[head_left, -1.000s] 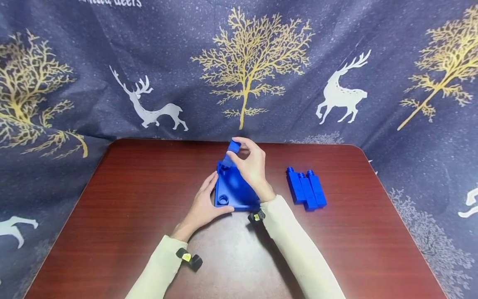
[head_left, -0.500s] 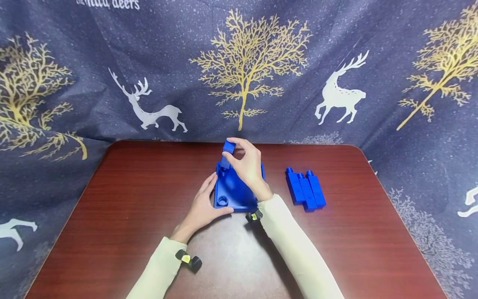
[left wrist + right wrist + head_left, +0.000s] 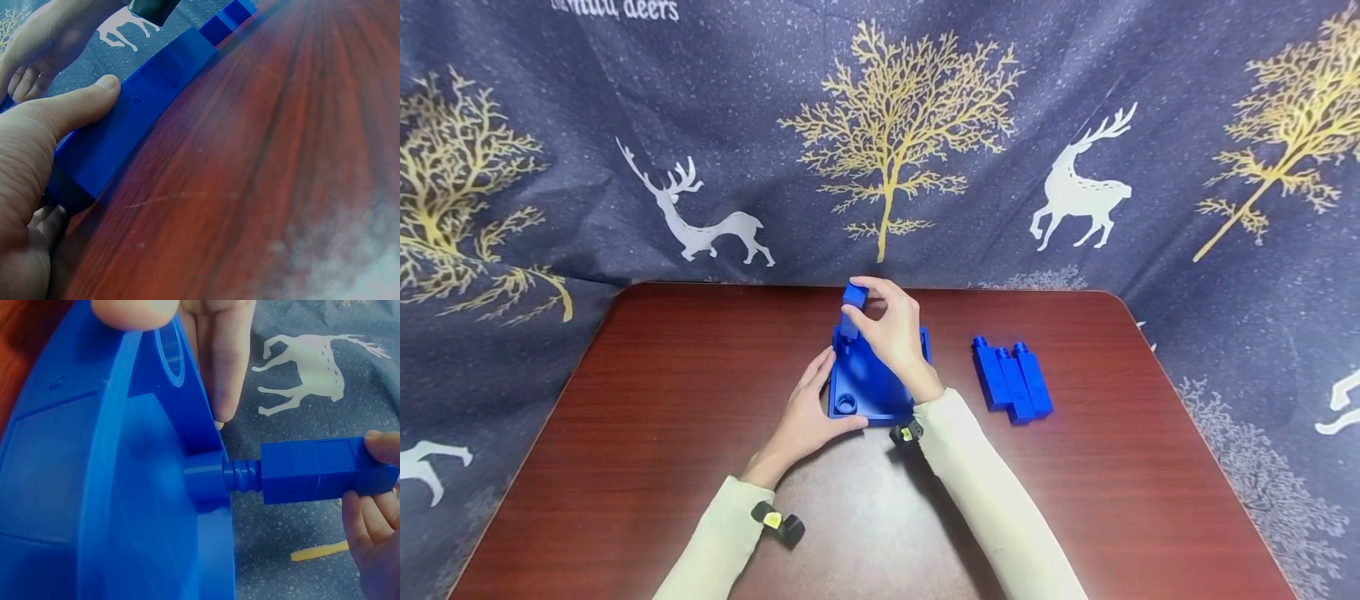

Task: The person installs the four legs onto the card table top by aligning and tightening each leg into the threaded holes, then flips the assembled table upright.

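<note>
Head view: one blue tray [image 3: 867,387], squarish and raised at the rim, is lying on one table [image 3: 662,400] of glossy, reddish-brown, wood-grained finish. Four blue legs of square section are showing: three loose legs [image 3: 1012,385] are lying side by side to the right of the tray, their ridged ends pointing away, while one held leg [image 3: 852,298] is standing nearly upright over the tray's far left corner. The right hand [image 3: 891,325] is gripping this held leg between thumb and fingers; the left hand [image 3: 805,423] is clasping the tray's near left corner, beside one round socket [image 3: 847,404]. Two pale sleeves [image 3: 992,492] are reaching in from the near side of the tray, each bearing one black wrist device [image 3: 778,523]. Behind the tray, one dark, speckled, creased cloth [image 3: 737,83] is displaying two whole white deer [image 3: 1082,187] flanking one branching gold tree [image 3: 887,150]. Left wrist view: the left thumb is pressing against the tray's smooth, flat outer wall, which is carrying one small moulded character. Right wrist view: the held leg's ringed, cylindrical stem [image 3: 244,475] is meeting one tubular corner socket [image 3: 203,478] of the tray; how deeply it is sitting cannot be told.
</note>
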